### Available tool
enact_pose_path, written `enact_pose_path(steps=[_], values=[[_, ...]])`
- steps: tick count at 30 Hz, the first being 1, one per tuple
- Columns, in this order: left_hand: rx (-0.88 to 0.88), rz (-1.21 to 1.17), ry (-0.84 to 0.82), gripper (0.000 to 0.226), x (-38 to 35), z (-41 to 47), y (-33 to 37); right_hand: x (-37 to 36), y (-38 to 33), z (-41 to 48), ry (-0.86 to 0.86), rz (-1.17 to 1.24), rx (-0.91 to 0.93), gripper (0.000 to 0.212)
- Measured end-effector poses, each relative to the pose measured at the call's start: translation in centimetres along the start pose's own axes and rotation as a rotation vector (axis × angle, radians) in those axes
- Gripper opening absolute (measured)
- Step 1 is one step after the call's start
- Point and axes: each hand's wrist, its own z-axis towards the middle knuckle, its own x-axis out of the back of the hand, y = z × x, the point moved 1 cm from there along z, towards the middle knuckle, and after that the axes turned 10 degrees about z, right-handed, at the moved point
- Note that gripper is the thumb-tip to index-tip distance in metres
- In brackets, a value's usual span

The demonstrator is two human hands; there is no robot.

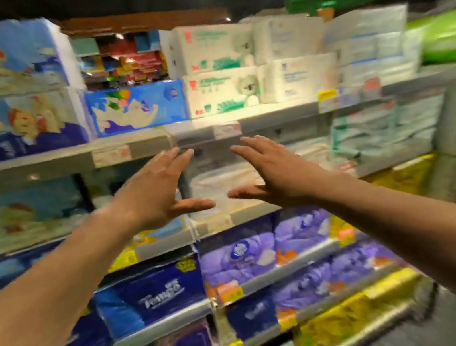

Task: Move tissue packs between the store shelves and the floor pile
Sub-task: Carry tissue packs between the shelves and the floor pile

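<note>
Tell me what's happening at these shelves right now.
A person faces store shelves stocked with tissue packs. Both arms reach forward. The left hand and right hand are open, fingers spread, palms turned toward each other, holding nothing. They hover in front of a pale pack on the second shelf down, apparently about to take it.

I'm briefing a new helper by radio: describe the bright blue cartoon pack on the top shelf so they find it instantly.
Go to the top shelf. The bright blue pack sits just left of the white koala packs. Its neighbours on both sides are stacked two high; it stands a single layer.
</note>
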Motion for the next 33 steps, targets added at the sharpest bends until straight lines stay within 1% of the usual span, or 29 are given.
enact_pose_path(steps=[3,5,7,9,11,13,15,16,17,19,22,24,25,26,28,29,31,33], values=[[-0.166,-0.112,-0.051,0.141,-3.2,1.3,7.8,1.3,4.6,-9.1,-0.057,0.022,-0.177,0.102],[-0.278,-0.192,-0.079,0.139,-5.2,1.9,13.8,1.8,8.0,-15.6,-0.057,0.045,-0.287,0.107],[-0.382,-0.249,-0.103,0.132,-6.9,2.6,20.4,2.1,11.2,-22.0,-0.055,0.083,-0.430,0.104],[-0.469,-0.267,-0.150,0.119,-7.8,3.2,27.5,2.9,14.0,-28.2,-0.029,0.125,-0.578,0.091],[-0.543,-0.267,-0.172,0.105,-8.5,4.1,35.2,4.1,17.0,-34.4,0.033,0.136,-0.697,0.079],[-0.620,-0.275,-0.173,0.097,-9.1,5.1,42.9,5.3,20.0,-40.5,0.049,0.137,-0.815,0.084],[-0.697,-0.289,-0.195,0.078,-10.0,6.0,50.8,6.7,23.2,-46.7,0.040,0.155,-0.935,0.095],[-0.730,-0.301,-0.203,0.073,-10.5,6.4,54.4,7.4,24.8,-49.5,0.040,0.161,-0.979,0.097],[-0.764,-0.314,-0.212,0.073,-11.0,6.9,58.2,8.2,26.3,-52.4,0.041,0.157,-1.024,0.095],[-0.825,-0.340,-0.243,0.080,-12.2,7.5,65.0,9.5,29.1,-57.7,0.027,0.142,-1.127,0.090],[-0.901,-0.368,-0.321,0.084,-14.2,8.2,74.4,11.3,32.8,-64.5,0.006,0.136,-1.283,0.088],[-0.954,-0.367,-0.369,0.092,-15.3,8.9,80.2,12.5,35.4,-68.5,-0.001,0.134,-1.368,0.088],[-0.975,-0.360,-0.386,0.094,-15.7,9.4,82.9,12.9,36.6,-70.4,-0.006,0.133,-1.411,0.092],[-0.996,-0.354,-0.403,0.093,-16.1,10.1,85.5,13.3,37.9,-72.1,-0.002,0.134,-1.454,0.102],[-1.044,-0.359,-0.426,0.093,-17.2,11.6,90.7,13.9,40.8,-75.6,0.040,0.123,-1.518,0.125],[-1.071,-0.360,-0.435,0.097,-17.7,12.6,93.2,14.0,42.5,-77.3,0.055,0.130,-1.553,0.129],[-1.129,-0.355,-0.452,0.101,-18.7,14.7,98.3,14.2,45.8,-80.2,0.084,0.169,-1.630,0.124],[-1.201,-0.356,-0.443,0.103,-19.2,17.2,103.4,14.7,49.5,-82.8,0.134,0.176,-1.690,0.124]])
